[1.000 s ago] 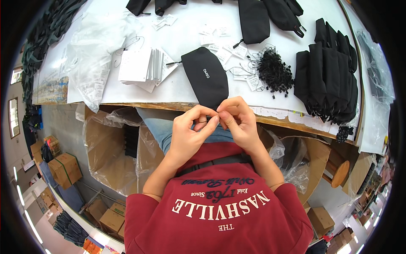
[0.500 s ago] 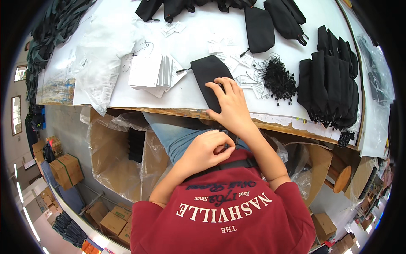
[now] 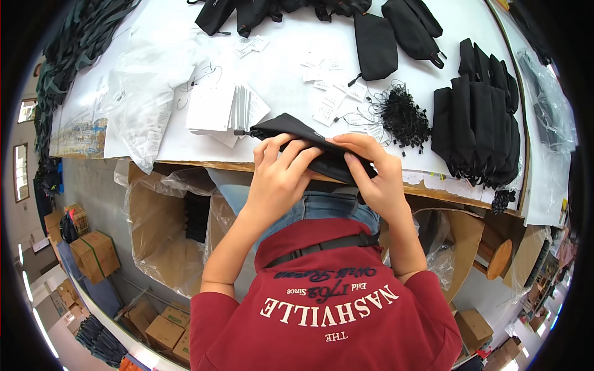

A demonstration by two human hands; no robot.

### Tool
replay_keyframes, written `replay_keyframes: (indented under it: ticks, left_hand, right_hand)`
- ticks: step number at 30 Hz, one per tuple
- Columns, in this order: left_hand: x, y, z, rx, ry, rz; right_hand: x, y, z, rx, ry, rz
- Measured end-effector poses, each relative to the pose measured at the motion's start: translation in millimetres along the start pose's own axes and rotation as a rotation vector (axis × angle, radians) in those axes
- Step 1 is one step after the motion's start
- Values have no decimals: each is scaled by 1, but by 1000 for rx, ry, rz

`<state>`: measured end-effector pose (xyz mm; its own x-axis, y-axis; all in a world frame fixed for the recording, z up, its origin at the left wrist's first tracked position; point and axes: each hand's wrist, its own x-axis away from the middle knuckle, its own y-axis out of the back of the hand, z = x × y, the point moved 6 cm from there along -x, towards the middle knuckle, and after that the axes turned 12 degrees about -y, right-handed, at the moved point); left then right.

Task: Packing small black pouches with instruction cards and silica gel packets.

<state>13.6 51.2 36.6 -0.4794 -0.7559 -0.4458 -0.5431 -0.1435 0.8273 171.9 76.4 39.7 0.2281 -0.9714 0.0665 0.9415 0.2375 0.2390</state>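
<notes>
Between my two hands a black zipper pouch (image 3: pixel 296 128) is held at the table's front edge, tilted up off the surface. My left hand (image 3: pixel 279 170) grips its left part, fingers over the top. The fingers and thumb of my right hand (image 3: pixel 373 170) pinch its right end. A zipper pull sticks out at the pouch's left tip. Just beyond my left hand stands a stack of white tags (image 3: pixel 213 108). Loose white tags (image 3: pixel 329 105) lie past the pouch, beside a tangled heap of black tag strings (image 3: pixel 405 117).
Stacked black pouches (image 3: pixel 479 123) stand at the right, and more black pouches (image 3: pixel 375 46) lie along the far side. Clear plastic bags (image 3: pixel 142 93) cover the table's left. Dark straps (image 3: pixel 77 55) hang at the far left. Below the edge is an open plastic-lined carton (image 3: pixel 161 229).
My left hand has come up from my lap and taken hold of the pouch. The pouch, flat under my right hand before, is now lifted, turned and drawn nearer the edge.
</notes>
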Motion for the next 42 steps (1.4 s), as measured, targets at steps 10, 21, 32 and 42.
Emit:
replay_keyframes:
  ticks: [10, 21, 32, 42]
  left_hand:
    - [10, 2, 8, 67, -80, -74]
    - [12, -10, 4, 159, -149, 75]
    - [14, -14, 9, 159, -207, 113]
    - [22, -9, 16, 137, -127, 12]
  right_hand:
    - [3, -6, -4, -39, -92, 138]
    - [-12, -1, -24, -140, -251, 244]
    - [-29, -9, -46, -289, -347, 403]
    - [-36, -23, -43, -218, -291, 419]
